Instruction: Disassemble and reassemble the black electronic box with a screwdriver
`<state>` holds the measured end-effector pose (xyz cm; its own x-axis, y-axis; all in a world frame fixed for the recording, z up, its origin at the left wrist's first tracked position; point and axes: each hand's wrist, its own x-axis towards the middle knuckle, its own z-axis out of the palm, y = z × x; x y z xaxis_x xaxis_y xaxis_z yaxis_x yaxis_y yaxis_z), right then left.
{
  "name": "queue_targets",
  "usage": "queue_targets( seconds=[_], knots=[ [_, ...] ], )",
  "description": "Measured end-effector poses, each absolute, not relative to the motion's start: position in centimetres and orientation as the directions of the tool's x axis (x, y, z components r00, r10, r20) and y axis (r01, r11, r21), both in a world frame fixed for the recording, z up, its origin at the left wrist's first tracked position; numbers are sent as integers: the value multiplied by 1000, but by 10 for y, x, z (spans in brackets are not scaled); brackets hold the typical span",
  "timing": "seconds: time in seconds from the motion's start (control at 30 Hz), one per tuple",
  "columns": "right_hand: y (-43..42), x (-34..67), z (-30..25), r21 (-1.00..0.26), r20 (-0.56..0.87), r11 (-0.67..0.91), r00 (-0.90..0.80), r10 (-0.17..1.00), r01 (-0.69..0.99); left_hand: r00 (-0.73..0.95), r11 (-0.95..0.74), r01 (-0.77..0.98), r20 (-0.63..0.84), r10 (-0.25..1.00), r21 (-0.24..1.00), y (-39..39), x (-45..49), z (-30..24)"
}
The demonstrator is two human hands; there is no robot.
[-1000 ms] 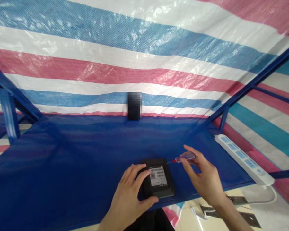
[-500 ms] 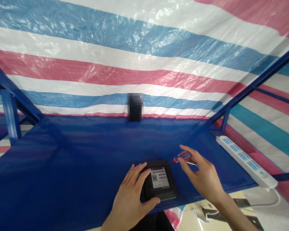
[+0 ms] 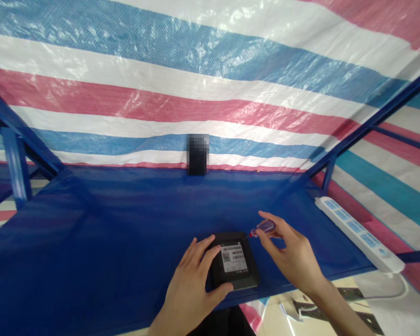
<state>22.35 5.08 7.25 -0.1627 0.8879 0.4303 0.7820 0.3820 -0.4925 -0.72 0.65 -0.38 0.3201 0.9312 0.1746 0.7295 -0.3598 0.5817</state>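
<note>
A flat black square device (image 3: pixel 251 269) with a white printed label (image 3: pixel 234 258) lies on the blue table near its front edge. My left hand (image 3: pixel 192 280) grips it from the left, thumb at the near edge and fingertips on the far left part. From the right, my right hand (image 3: pixel 294 252) pinches a small screwdriver (image 3: pixel 265 227) with a clear purplish handle and a red collar. Its thin shaft points left, and the tip is at the device's far right corner. Whether a screw sits under the tip is too small to tell.
A white power strip (image 3: pixel 359 233) lies along the table's right side, its cable hanging down. At the back edge stands a dark, pixelated upright object (image 3: pixel 197 156). Blue frame bars (image 3: pixel 378 123) and striped plastic sheeting (image 3: pixel 161 107) surround the blue tabletop (image 3: pixel 108 242).
My right hand and the screwdriver have shifted very slightly left against the device, with the tip still at the same corner. The left hand keeps its hold; the view has moved a little.
</note>
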Motion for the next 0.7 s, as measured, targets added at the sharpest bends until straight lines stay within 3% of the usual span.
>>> queue_targets(
  seconds=[0.47, 0.6, 0.7],
  knots=[
    [59, 220, 91, -549, 240, 443, -374, 896, 709, 283, -362, 729, 226, 932, 582, 6, -8, -7],
    [57, 212, 95, -527, 304, 474, -365, 880, 706, 280, -370, 731, 241, 929, 574, 6, -9, -15],
    [61, 208, 89, -535, 430, 493, -281, 858, 686, 284, -383, 733, 259, 923, 561, 7, -10, -18]
  ],
)
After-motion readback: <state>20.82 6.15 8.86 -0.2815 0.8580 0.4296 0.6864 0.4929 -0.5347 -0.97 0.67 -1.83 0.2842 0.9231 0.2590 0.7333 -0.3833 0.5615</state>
